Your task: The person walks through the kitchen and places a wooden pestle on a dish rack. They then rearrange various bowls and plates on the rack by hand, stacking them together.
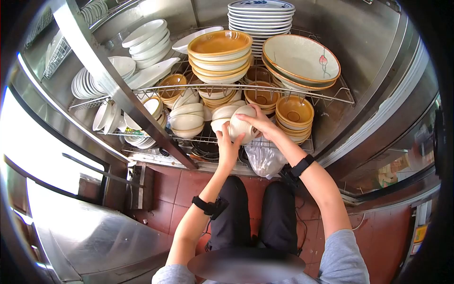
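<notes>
Between my two hands is a small white bowl, tilted on its side at the front of the lower rack shelf. My left hand grips its lower left side, thumb and fingers against the wall. From the upper right my right hand wraps over its rim. Just behind it lean more white bowls, partly covered by the held one. Another stack of white bowls stands to the left. Brown-glazed bowls are stacked to the right of my right hand.
The upper wire shelf overhangs my hands. It carries large brown-rimmed bowls, a flower-painted bowl and a tall plate stack. A metal post slants at the left. Below hangs a clear plastic bag.
</notes>
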`<action>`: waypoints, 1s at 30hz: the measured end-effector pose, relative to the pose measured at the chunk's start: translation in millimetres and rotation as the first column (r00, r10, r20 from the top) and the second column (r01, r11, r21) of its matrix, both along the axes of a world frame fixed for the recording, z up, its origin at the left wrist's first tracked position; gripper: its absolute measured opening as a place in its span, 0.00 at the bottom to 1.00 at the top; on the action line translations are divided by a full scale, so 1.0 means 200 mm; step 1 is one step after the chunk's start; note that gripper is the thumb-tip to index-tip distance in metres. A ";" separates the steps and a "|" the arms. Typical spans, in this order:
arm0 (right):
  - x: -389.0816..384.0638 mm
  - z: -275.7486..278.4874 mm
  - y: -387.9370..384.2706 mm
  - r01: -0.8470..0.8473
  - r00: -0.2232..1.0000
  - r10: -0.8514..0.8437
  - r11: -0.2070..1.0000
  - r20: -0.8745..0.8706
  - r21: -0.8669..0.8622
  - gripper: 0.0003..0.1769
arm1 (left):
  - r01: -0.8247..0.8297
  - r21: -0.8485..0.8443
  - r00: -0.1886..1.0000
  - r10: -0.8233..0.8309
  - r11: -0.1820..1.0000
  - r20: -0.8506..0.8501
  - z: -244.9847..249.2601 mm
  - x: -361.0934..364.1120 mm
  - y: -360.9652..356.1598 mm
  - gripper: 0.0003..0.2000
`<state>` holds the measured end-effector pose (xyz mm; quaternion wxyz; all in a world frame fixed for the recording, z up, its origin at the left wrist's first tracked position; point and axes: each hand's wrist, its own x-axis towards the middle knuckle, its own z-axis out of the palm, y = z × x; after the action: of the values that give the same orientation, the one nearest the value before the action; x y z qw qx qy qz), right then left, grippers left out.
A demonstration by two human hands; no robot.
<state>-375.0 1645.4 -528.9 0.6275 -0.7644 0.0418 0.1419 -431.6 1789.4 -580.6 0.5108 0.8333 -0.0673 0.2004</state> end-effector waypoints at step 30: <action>-0.28 0.12 -0.08 0.151 0.985 -0.166 0.963 0.048 0.225 0.47 | 0.188 -0.238 0.976 -0.207 0.953 -0.060 0.11 -0.13 -0.05 0.27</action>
<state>-430.3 1628.9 -505.3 0.7188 -0.6886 0.0660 0.0697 -458.1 1779.8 -559.0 0.6243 0.7649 -0.1048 0.1192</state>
